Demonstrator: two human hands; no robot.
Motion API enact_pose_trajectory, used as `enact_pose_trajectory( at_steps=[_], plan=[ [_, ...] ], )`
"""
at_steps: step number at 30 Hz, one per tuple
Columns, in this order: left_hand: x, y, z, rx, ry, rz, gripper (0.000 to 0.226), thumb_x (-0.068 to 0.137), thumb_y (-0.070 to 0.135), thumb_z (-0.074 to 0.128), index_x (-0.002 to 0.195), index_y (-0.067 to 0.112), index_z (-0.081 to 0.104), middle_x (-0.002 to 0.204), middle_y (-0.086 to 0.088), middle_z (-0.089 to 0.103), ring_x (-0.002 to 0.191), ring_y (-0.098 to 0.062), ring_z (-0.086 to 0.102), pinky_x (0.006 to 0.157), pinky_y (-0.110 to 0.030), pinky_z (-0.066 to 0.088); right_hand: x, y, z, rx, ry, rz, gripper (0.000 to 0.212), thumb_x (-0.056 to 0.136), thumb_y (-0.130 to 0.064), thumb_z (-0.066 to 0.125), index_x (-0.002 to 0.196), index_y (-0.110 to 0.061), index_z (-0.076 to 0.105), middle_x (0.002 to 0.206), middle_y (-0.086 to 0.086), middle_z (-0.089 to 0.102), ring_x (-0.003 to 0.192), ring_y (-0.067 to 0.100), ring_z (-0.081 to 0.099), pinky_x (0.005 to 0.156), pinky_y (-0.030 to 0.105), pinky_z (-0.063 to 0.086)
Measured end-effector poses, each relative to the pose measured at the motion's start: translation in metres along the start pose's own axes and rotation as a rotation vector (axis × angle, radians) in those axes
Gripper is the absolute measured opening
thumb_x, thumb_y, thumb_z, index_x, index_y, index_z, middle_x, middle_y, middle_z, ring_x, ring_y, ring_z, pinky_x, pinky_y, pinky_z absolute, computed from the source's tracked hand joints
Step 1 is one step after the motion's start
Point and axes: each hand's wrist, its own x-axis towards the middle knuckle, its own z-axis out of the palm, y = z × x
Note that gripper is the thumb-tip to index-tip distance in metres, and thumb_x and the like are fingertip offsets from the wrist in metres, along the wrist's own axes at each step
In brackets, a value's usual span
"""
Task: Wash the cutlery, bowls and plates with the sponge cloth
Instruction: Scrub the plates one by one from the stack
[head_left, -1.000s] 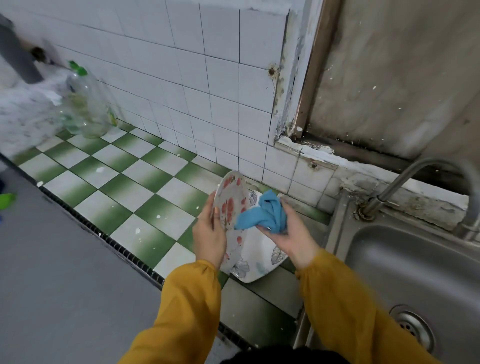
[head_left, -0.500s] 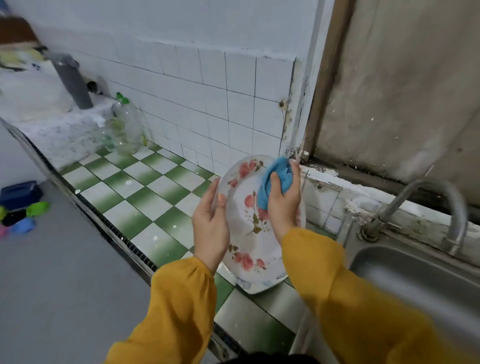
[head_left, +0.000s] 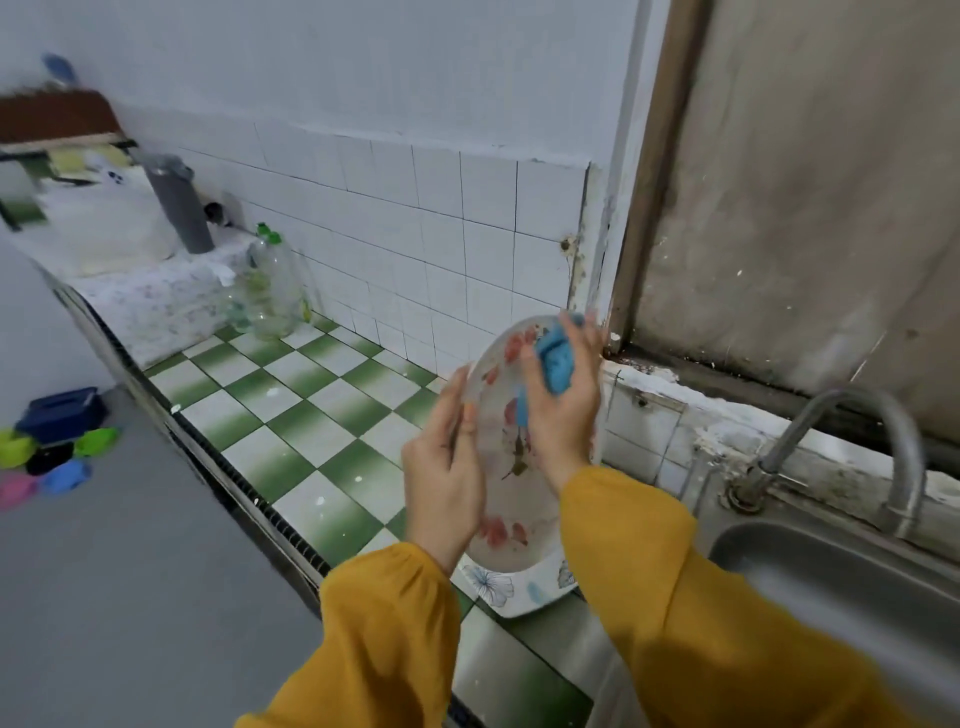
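A white oval plate with red flowers (head_left: 506, 499) stands nearly upright above the counter, its face turned toward me. My left hand (head_left: 444, 470) grips its left rim. My right hand (head_left: 563, 400) presses a blue sponge cloth (head_left: 556, 358) against the upper part of the plate's face. Under the held plate, a white square plate with a blue flower print (head_left: 519, 587) lies flat on the green-and-white tiled counter (head_left: 311, 415).
A steel sink (head_left: 831, 582) with a curved tap (head_left: 883, 431) lies to the right. A clear bottle with a green cap (head_left: 272, 286) and a grey pipe (head_left: 179, 208) stand at the far left of the counter. Coloured plastic items (head_left: 52, 447) lie on the floor.
The plate was lifted from resting against the square plate and turned to face me. My right hand with the cloth moved from the plate's edge up onto its upper face.
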Motion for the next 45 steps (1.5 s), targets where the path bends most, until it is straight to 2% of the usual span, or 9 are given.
enact_pose_trajectory(
  at_steps=[5, 10, 17, 22, 29, 33, 36, 39, 45],
  plan=[
    [0.022, 0.015, -0.009, -0.085, 0.139, 0.004, 0.034, 0.095, 0.024, 0.049, 0.118, 0.047, 0.055, 0.130, 0.007, 0.063, 0.124, -0.013, 0.056, 0.104, -0.036, 0.047, -0.055, 0.033, -0.018, -0.205, -0.568, -0.439, 0.052, 0.094, -0.015, 0.062, 0.143, -0.012, 0.045, 0.159, 0.004, 0.027, 0.150, 0.022, 0.016, 0.120, 0.040, 0.023],
    [0.018, 0.021, -0.005, -0.089, 0.028, 0.037, 0.035, 0.102, 0.012, 0.047, 0.127, 0.036, 0.053, 0.133, 0.004, 0.060, 0.122, -0.010, 0.057, 0.100, -0.032, 0.051, -0.004, 0.037, -0.036, -0.148, 0.027, 0.168, 0.050, 0.098, -0.009, 0.053, 0.145, -0.016, 0.040, 0.159, -0.009, 0.018, 0.150, 0.013, 0.009, 0.119, 0.043, 0.024],
    [0.008, 0.025, 0.011, -0.058, -0.019, 0.046, 0.035, 0.099, 0.019, 0.049, 0.118, 0.048, 0.053, 0.114, 0.028, 0.065, 0.116, 0.000, 0.059, 0.100, -0.031, 0.049, 0.011, -0.028, -0.004, -0.082, -0.106, -0.305, 0.055, 0.099, -0.006, 0.048, 0.150, -0.002, 0.027, 0.158, 0.001, 0.018, 0.150, 0.019, 0.011, 0.120, 0.025, 0.018],
    [0.001, 0.025, 0.020, -0.038, -0.059, 0.076, 0.033, 0.099, 0.021, 0.047, 0.120, 0.046, 0.053, 0.115, 0.030, 0.063, 0.114, 0.005, 0.058, 0.097, -0.020, 0.048, 0.028, -0.029, -0.013, 0.052, 0.171, 0.031, 0.054, 0.100, -0.016, 0.049, 0.150, -0.016, 0.029, 0.161, 0.006, 0.019, 0.149, 0.017, 0.017, 0.118, 0.026, 0.025],
    [0.019, 0.032, 0.011, -0.124, 0.054, 0.099, 0.041, 0.094, 0.017, 0.047, 0.118, 0.049, 0.058, 0.130, 0.007, 0.061, 0.123, -0.013, 0.058, 0.100, -0.029, 0.050, -0.052, 0.005, -0.029, -0.203, -0.420, -0.501, 0.050, 0.098, -0.029, 0.055, 0.144, -0.011, 0.043, 0.160, 0.010, 0.023, 0.149, 0.027, 0.016, 0.120, 0.049, 0.019],
    [0.018, 0.037, 0.002, -0.117, 0.005, 0.108, 0.042, 0.099, 0.005, 0.048, 0.120, 0.041, 0.056, 0.133, 0.009, 0.059, 0.127, -0.011, 0.054, 0.106, -0.041, 0.046, -0.020, 0.031, -0.058, -0.203, -0.002, 0.052, 0.057, 0.097, -0.018, 0.056, 0.148, -0.033, 0.034, 0.163, -0.009, 0.004, 0.150, 0.010, 0.005, 0.120, 0.041, 0.024],
    [0.001, 0.035, 0.013, 0.005, -0.125, 0.147, 0.042, 0.098, 0.009, 0.049, 0.130, 0.035, 0.053, 0.111, 0.030, 0.066, 0.108, 0.008, 0.060, 0.094, -0.021, 0.051, 0.025, 0.002, -0.050, -0.071, 0.259, 0.130, 0.064, 0.099, -0.020, 0.053, 0.155, -0.022, 0.020, 0.162, 0.004, 0.016, 0.148, 0.020, 0.020, 0.117, 0.043, 0.028],
    [-0.005, 0.033, 0.023, 0.165, -0.123, 0.240, 0.046, 0.097, 0.012, 0.046, 0.139, 0.032, 0.042, 0.074, 0.027, 0.065, 0.067, 0.018, 0.056, 0.065, -0.001, 0.042, 0.011, -0.031, -0.019, 0.022, 0.095, -0.092, 0.064, 0.099, -0.022, 0.049, 0.155, -0.016, 0.019, 0.160, 0.010, 0.024, 0.147, 0.025, 0.025, 0.118, 0.044, 0.027],
    [0.021, 0.046, 0.006, 0.051, -0.051, 0.250, 0.042, 0.099, 0.000, 0.046, 0.131, 0.026, 0.051, 0.099, 0.042, 0.060, 0.094, 0.020, 0.059, 0.079, -0.003, 0.047, -0.056, 0.030, -0.045, -0.159, -0.404, -0.305, 0.063, 0.099, -0.036, 0.050, 0.154, -0.029, 0.020, 0.163, -0.013, 0.005, 0.150, 0.008, 0.007, 0.121, 0.035, 0.018]
  ],
)
